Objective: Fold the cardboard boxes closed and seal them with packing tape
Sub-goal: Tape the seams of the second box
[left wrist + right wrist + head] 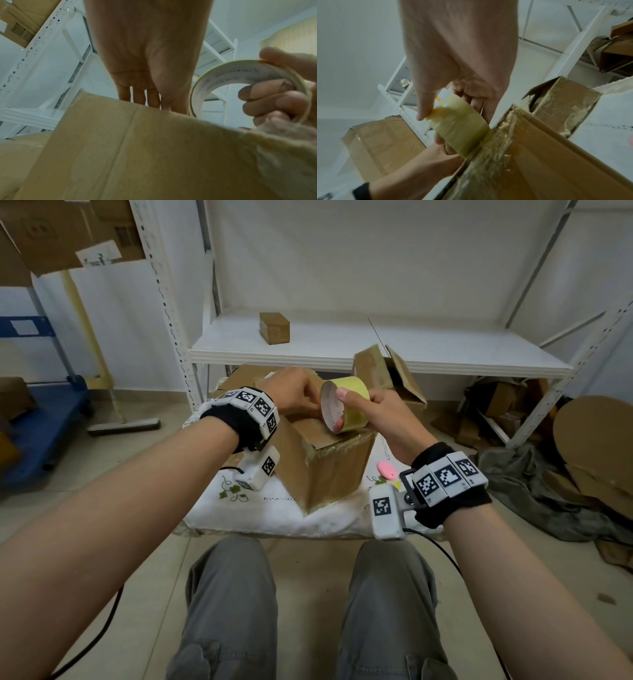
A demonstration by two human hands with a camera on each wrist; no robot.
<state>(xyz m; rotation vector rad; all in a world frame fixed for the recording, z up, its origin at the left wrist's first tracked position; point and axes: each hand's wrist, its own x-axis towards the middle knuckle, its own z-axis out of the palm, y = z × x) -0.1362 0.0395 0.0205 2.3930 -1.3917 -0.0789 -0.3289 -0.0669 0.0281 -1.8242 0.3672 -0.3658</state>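
Right hand (373, 419) grips tape roll (346, 405), fingers through core; left hand (291, 397) flat at its 9 o'clock on the box (329, 470). Roll likely light, stiff; film sticky, so pull from loose end.

Soft, even indoor light fills the head view, fairly bright on the white wall and white shelf (342, 344), with only faint shadows under the cardboard box (329, 463). Straight shelf posts bow outward near the edges from wide-angle distortion. Both wrist views are dimmer and greyer, with a cool cast. In the left wrist view the near cardboard is blurred and soft. In the right wrist view the tape roll (462, 125) is smeared by blur, and glossy tape on the box edge (496, 155) catches patchy glare.
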